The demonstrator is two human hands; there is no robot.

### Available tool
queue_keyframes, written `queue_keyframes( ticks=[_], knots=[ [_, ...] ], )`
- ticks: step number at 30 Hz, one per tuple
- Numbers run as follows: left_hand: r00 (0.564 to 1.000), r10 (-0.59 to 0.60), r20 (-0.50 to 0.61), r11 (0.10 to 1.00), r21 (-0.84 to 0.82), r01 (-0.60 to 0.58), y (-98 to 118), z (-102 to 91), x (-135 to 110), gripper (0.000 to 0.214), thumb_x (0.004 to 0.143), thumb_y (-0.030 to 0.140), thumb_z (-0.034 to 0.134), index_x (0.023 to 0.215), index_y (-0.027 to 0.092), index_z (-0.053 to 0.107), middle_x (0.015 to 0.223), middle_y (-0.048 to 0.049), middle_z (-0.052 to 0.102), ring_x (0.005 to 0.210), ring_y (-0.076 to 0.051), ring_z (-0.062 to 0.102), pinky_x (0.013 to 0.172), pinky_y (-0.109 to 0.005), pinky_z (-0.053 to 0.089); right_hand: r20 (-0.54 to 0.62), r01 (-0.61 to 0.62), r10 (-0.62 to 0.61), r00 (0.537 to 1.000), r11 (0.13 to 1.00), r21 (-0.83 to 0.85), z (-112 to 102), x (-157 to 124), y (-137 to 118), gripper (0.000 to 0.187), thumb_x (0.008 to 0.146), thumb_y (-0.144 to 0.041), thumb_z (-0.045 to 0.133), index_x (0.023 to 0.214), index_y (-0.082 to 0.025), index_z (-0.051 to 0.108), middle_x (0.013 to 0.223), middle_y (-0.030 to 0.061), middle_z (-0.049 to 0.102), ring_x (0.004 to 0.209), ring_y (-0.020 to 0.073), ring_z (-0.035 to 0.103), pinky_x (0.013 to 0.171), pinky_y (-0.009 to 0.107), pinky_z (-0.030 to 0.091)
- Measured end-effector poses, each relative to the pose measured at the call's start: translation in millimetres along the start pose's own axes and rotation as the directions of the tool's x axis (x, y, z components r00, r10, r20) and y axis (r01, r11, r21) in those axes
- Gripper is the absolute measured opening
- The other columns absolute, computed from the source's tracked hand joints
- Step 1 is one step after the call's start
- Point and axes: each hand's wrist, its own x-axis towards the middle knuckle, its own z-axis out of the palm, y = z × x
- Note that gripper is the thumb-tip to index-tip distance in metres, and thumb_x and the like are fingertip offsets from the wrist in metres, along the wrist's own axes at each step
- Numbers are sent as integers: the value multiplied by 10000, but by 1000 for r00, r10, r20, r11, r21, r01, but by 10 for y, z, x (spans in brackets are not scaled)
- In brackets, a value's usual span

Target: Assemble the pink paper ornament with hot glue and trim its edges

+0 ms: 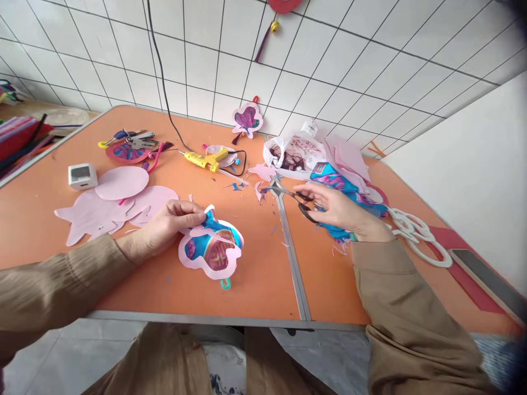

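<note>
Okay, left to right: stack of coloured sheets (20,142) at the far edge, beside the orange bench (263,296). Then a white cube (82,176) with a dark face, pink cutouts (93,213) lying flat, a pink oval (123,183) overlapping them, and behind it keys (142,141) on a round red ornament (127,155). Left grip (175,220) next: thumb and fingers pinched on the top edge of a pink-edged cloth ornament (218,252), front of bench, left of the metal seam (290,249). Blue and purple patterned face, a pink strip (216,235) across it, teal loop (225,283) at the bottom; can't tell if it touches the surface. Behind: yellow glue gun (208,161), blue scraps (237,186), finished-looking ornament (247,119) against the tiles. Scissors (284,191) over the seam, points away from the held ornament; blade gap unclear. Plastic bag (308,148) with dark threads behind. Right grip (335,207) is closed round the scissor handles, beside blue patterned cloth (338,178) and pink sheets (348,154). Far right: white rings (443,263), red sheet (463,280), phone (489,274). Step, my judgement: trimming the ornament's edging, between cuts. Another cut would call for blades swung back to the edge, left fingers turning the piece, teal loop kept clear.
</note>
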Motion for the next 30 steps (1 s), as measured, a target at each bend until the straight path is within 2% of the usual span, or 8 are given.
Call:
queue_keyframes(
  ticks=[4, 7, 10, 16, 19, 22, 26, 30],
  knots=[
    [995, 21, 96, 999, 33, -25, -9, 0, -17, 274, 664, 370, 876, 594, 142, 740, 606, -22, 633, 556, -107, 517, 532, -233, 406, -6, 48, -51, 999, 904, 424, 195, 55, -189, 519, 747, -485, 800, 1221, -314, 673, 1090, 64, 721, 904, 233, 701, 753, 402, 621],
    [986, -41, 160, 998, 53, 33, 12, 5, -31, 292, 637, 349, 871, 528, 141, 698, 581, -18, 600, 530, -99, 490, 503, -231, 385, 51, 88, -128, 991, 874, 478, 375, 73, -405, 510, 785, -529, 780, 1249, -343, 680, 1030, 48, 719, 820, 216, 666, 716, 397, 598],
    [983, -59, 177, 997, 60, 49, 43, 16, -59, 243, 596, 317, 868, 531, 153, 701, 549, -14, 604, 507, -106, 489, 487, -238, 388, 106, 180, -240, 965, 900, 398, 558, 54, -569, 530, 831, -538, 728, 1313, -335, 642, 1013, 57, 717, 861, 238, 656, 761, 423, 579],
    [972, -47, 230, 994, 110, 22, 69, -19, -89, 222, 636, 325, 847, 568, 155, 722, 544, -27, 591, 500, -111, 474, 478, -254, 360, -91, 480, -489, 868, 871, -103, 770, 67, -731, 329, 843, -513, 741, 1091, -308, 669, 851, 38, 656, 821, 260, 632, 872, 487, 500],
    [935, -83, 345, 983, 185, 19, 78, -64, -68, 269, 637, 344, 835, 500, 161, 692, 515, -42, 551, 486, -116, 422, 459, -279, 317, -55, 506, -536, 843, 823, -258, 733, 113, -763, 278, 839, -536, 741, 994, -309, 703, 818, 43, 648, 839, 280, 635, 888, 499, 460],
    [897, -116, 426, 974, 224, 19, 94, -105, -50, 249, 612, 342, 833, 485, 173, 701, 508, -59, 563, 517, -144, 455, 465, -285, 334, -6, 467, -490, 872, 835, -292, 699, 140, -761, 286, 811, -581, 753, 932, -324, 726, 789, 46, 633, 865, 297, 636, 933, 523, 433],
    [900, -135, 415, 971, 236, 37, 118, -117, -48, 213, 571, 345, 847, 544, 161, 745, 531, -61, 615, 498, -141, 481, 470, -278, 352, -91, 449, -451, 888, 892, -44, 769, 95, -766, 372, 789, -601, 784, 979, -292, 700, 754, 20, 635, 749, 239, 629, 857, 485, 484],
    [958, -42, 285, 989, 147, -1, 105, -85, -45, 203, 576, 327, 841, 536, 165, 725, 516, -24, 596, 484, -115, 473, 487, -260, 358, -71, 229, -220, 973, 884, 408, 861, -16, -850, 518, 788, -689, 753, 1071, -266, 660, 782, 19, 653, 724, 205, 644, 687, 375, 536]
  ],
)
